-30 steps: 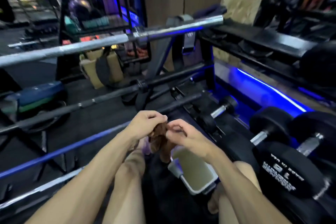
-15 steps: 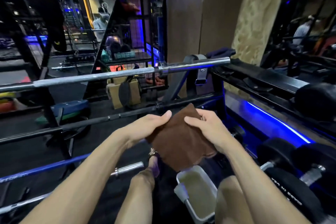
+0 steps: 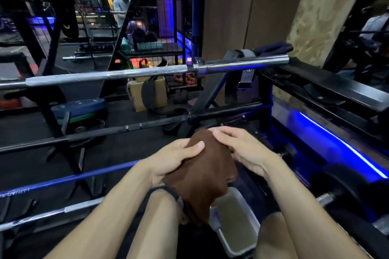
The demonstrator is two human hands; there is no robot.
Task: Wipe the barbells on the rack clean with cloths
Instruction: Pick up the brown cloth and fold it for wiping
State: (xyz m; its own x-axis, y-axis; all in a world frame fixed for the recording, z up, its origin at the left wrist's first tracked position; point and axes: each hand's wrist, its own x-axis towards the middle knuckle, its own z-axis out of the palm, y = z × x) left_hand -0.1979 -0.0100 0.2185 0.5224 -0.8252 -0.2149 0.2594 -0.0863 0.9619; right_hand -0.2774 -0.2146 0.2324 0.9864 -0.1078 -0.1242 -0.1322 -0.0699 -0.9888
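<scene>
Barbells lie across the rack in tiers: a chrome barbell point(image 3: 147, 73) runs across the middle of the frame at the top tier, a black barbell point(image 3: 126, 127) sits lower, a blue barbell point(image 3: 69, 177) lower again toward the left, and another chrome one point(image 3: 52, 212) crosses the lower left corner. They rest level on the rack point(image 3: 212, 92), which I judge keeps each shaft open along its length for wiping.

I hold the brown cloth point(image 3: 202, 176) at the centre of the frame, below the black bar and touching no bar. My left hand point(image 3: 174, 160) grasps its left edge, thumb laid across the top. My right hand point(image 3: 242, 149) curls its fingers over the upper corner. I judge the two-handed hold is meant to bunch the cloth into a pad before it goes onto a shaft.

A white tub point(image 3: 237, 227) sits just below the cloth in the lower centre, probably kept close for wetting it. Dumbbells point(image 3: 345, 187) lie at lower right.
</scene>
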